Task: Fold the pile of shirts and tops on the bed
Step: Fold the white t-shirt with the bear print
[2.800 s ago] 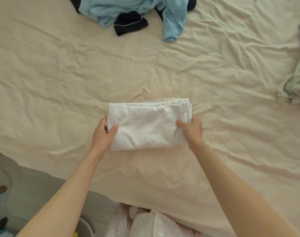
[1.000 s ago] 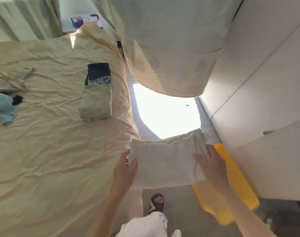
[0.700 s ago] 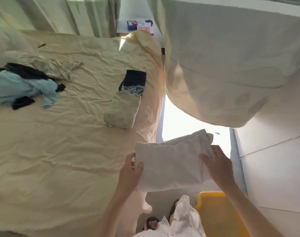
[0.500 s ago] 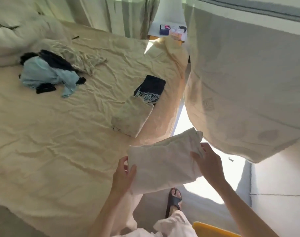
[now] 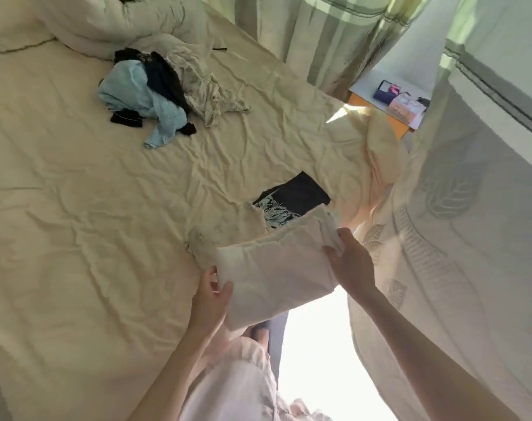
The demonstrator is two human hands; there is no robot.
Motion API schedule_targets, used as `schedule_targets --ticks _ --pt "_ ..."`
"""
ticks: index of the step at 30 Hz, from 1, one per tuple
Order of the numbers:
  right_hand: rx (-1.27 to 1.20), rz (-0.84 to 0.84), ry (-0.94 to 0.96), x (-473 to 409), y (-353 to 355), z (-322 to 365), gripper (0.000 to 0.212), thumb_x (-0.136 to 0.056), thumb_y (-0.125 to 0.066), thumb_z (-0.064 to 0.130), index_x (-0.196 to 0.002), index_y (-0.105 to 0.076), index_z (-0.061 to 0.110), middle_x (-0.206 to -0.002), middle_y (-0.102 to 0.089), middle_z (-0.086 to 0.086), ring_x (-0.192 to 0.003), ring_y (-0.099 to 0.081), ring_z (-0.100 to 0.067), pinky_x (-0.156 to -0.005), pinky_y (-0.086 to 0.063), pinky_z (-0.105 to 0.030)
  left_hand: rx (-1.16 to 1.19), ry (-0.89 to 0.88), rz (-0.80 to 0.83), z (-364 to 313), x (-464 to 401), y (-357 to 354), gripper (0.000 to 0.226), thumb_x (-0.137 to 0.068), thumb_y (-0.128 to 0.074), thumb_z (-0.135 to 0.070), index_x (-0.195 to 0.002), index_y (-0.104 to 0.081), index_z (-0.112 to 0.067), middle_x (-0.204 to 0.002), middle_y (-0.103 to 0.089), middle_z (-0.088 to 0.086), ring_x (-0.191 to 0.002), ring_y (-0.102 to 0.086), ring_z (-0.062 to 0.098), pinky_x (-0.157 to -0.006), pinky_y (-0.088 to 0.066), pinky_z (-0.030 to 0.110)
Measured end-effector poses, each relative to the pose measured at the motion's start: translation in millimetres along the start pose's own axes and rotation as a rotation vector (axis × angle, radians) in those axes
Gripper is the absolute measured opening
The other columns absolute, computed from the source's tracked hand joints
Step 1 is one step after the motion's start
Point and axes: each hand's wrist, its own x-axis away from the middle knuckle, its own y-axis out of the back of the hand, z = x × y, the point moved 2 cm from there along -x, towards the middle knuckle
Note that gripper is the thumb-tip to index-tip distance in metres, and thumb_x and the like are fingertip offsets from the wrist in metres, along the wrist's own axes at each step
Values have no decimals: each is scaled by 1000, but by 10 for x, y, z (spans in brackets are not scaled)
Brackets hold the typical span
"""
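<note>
Both hands carry the folded white top (image 5: 277, 275) above the bed (image 5: 76, 238) edge: left hand (image 5: 211, 302) and right hand (image 5: 351, 265) pinch its ends. Just beyond it lie two folded tops (image 5: 258, 220); the unfolded pile (image 5: 164, 89) waits farther off.

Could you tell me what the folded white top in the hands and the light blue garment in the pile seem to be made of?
Folded white top: thin, matte woven or jersey fabric, probably cotton; it creases softly and sags between the left hand and right hand. Light blue garment: apparently an open knit, going by its faint textured pattern and limp drape; the fibre cannot be told.
</note>
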Motion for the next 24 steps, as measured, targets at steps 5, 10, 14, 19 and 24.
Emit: schedule_targets --ticks 5,10,14,19,24 --pt "27 16 -7 -1279 -95 -129 26 -91 -53 17 -115 -50 9 -94 -61 -6 -87 -59 -31 -75 -48 -42 2 25 -30 -313 -852 -674 31 -92 -52 -10 -121 -43 -12 -91 -59 7 -82 -55 27 -77 -45 36" --pt "63 46 -7 -2330 -200 -250 20 -90 -53 12 -109 -50 5 -87 -53 -2 -80 -51 -25 -68 -39 -34 -35 34 -88 -644 -1596 -1273 36 -94 -46 -9 -129 -40 -8 -113 -59 11 -97 -56 31 -78 -40 32" --pt "78 20 -42 -2852 -361 -414 18 -87 -52 14 -103 -51 5 -86 -53 -5 -77 -46 -26 -67 -30 -31 -76 58 -151 -697 -2049 -1577 39 -94 -45 -10 -132 -41 -12 -112 -60 9 -97 -57 31 -68 -31 27" --pt "66 79 -24 -3321 -775 -725 17 -88 -49 12 -102 -49 2 -81 -53 -9 -71 -45 -28 -64 -30 -33 -136 119 -220 -484 -2415 -1861 40 -95 -45 -16 -135 -40 -20 -113 -61 5 -94 -58 28 -73 -43 32" --pt "-15 191 -33 -3459 -1008 -1010 9 -89 -45 16 -91 -40 10 -79 -53 -10 -68 -46 -28 -62 -30 -32 -181 139 -393 -372 -2437 -1982 35 -95 -46 -15 -129 -43 -18 -105 -64 5 -87 -59 29 -72 -46 36"
